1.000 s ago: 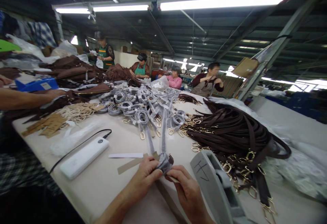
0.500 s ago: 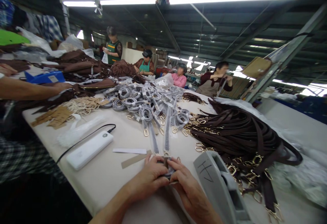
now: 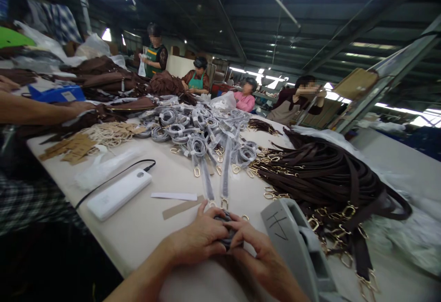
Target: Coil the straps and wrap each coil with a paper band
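Observation:
Both hands meet at the near middle of the table around a coiled strap [image 3: 225,233] that looks dark and grey-wrapped. My left hand [image 3: 201,235] curls its fingers on the coil's left side, with the index finger pointing away. From the right, my right hand [image 3: 250,242] pinches the same coil. Part of the coil is hidden by the fingers. Just beyond lie two wrapped straight strap ends [image 3: 225,168] with gold rings. A grey tape dispenser [image 3: 292,242] marked with black strokes stands right of my right hand.
Several coiled grey-wrapped straps [image 3: 196,127] pile up ahead. Dark brown straps [image 3: 327,168] with gold clasps heap on the right. A white power bank [image 3: 119,194] with a black cable lies left, near cardboard tags [image 3: 72,148]. A co-worker's arm [image 3: 37,109] reaches in; several people work beyond.
Fingers of both hands have shifted on the coiled strap, and more of its dark loops show between them. The whole view has tilted down slightly.

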The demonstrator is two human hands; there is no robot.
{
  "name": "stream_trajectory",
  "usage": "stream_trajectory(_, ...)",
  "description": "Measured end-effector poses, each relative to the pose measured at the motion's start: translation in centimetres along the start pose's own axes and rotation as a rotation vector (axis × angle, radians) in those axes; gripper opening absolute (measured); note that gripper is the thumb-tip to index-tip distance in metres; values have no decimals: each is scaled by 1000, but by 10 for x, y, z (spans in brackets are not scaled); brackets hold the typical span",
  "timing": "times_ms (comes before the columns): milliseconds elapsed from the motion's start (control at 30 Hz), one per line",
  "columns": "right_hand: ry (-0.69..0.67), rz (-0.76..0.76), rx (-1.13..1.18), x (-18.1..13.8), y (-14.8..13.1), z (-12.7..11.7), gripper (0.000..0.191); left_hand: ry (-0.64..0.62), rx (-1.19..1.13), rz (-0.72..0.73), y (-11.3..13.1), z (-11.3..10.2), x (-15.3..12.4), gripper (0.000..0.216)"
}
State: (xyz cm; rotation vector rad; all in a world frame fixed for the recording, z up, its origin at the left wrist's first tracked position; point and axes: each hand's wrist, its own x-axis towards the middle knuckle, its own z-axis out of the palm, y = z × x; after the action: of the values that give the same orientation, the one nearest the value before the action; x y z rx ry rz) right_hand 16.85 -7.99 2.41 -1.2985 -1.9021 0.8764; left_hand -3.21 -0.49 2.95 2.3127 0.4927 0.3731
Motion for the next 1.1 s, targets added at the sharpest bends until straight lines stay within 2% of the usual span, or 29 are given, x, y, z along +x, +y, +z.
stream_trajectory(133, 73, 58, 104, 3, 1, 1, 12, 44, -33, -11, -1, 4, -1, 20)
stream_trajectory(267, 123, 100, 167, 4, 5, 5, 16, 109, -65, -85, 0, 6, -1, 18)
stream_trajectory(433, 254, 18, 124, 5, 7, 16, 14, 122, -135, -124, -1, 4, 0, 23)
stream_trajectory(600, 351, -33, 115, 4, 9, 21, 14, 129, -183, -135, 3, 4, 2, 11)
stream_trajectory(800, 396, 101, 258, 5, 11, 22, 10, 211, -165, -228, 8, 15, 6, 12)
stream_trajectory(900, 402, 166, 331, 7, 10, 23, 16, 233, -150, -249, 9, 17, 7, 15)
stream_trajectory(1100, 454, 198, 323, 7, 6, 25, 19, 229, -145, -294, 11, 17, 10, 17)
